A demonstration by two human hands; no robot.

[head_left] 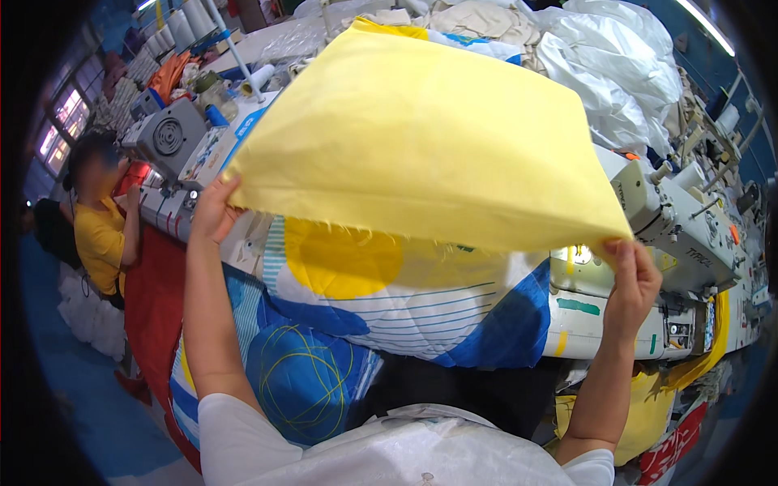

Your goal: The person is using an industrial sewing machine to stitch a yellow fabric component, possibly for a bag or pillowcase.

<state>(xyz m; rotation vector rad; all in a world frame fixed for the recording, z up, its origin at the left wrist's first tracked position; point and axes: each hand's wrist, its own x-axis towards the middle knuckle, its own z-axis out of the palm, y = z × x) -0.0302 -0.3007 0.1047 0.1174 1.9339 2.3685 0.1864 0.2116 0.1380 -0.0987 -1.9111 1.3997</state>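
Yellow cloth spans the space between the two grips, held up and spread nearly flat above a quilted fabric printed in white, blue and yellow. As seen, its long axis runs from side to side, left grip to right grip, dipping slightly toward the right. Its frayed near edge faces the wearer; the rest reaches forward beyond both grips, with the far left corner pointing up and away. The left grip pinches the near left corner between thumb and fingers, and the right grip pinches the near right corner likewise. Whether the far edge touches anything, I cannot tell. Just right of the right grip stands a white sewing machine. Left of and below the left grip hangs a red cloth.
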